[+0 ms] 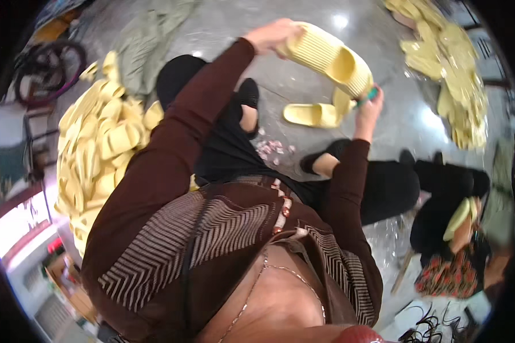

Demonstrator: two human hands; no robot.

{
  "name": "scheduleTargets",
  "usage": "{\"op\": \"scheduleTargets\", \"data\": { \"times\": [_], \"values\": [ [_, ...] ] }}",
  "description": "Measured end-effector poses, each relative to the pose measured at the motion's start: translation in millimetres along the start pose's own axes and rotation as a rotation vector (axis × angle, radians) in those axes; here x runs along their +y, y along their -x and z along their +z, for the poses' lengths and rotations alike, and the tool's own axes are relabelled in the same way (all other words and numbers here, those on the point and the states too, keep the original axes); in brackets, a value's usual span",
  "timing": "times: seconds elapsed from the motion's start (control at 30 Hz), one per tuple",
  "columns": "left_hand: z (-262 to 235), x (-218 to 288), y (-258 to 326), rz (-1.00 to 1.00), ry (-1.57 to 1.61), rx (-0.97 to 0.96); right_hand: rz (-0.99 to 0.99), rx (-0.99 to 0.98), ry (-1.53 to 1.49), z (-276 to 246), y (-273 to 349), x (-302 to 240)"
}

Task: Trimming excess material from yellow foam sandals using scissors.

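A pale yellow ribbed slide slipper (315, 50) is raised in front of me, tilted. My left hand (272, 36) is closed around its left end. At its lower right end is my right hand (369, 110), fingers wrapped round a small teal-handled tool (366, 97). The tool's tip lies against or just beside the slipper's edge; which of the two I cannot tell. Below, on the floor, rests another yellow slipper (309, 114), with one more (342, 102) touching it, partly hidden behind the raised slipper.
To my left rises a large heap of yellow slippers (100, 148). More slippers (458, 86) are spread at the far right. Pinkish scraps (270, 147) litter the floor between my feet. At right sits another person (452, 228) holding a yellow slipper. A bicycle (48, 71) stands far left.
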State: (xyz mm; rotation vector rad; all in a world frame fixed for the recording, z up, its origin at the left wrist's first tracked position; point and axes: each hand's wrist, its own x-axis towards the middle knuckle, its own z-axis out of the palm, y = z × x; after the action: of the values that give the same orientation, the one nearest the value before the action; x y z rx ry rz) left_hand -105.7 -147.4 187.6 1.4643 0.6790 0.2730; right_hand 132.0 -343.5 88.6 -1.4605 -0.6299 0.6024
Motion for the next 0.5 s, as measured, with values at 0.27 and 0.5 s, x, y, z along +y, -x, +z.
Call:
{"op": "scheduleTargets", "data": {
  "times": [0.27,0.5],
  "values": [
    [5,52,55,0.005,-0.326,0.365,0.197,-0.128,-0.373,10,17,16],
    [-142,52,216,0.458,0.466,0.988,0.461,-0.031,-0.358,-4,-1,88]
  ]
}}
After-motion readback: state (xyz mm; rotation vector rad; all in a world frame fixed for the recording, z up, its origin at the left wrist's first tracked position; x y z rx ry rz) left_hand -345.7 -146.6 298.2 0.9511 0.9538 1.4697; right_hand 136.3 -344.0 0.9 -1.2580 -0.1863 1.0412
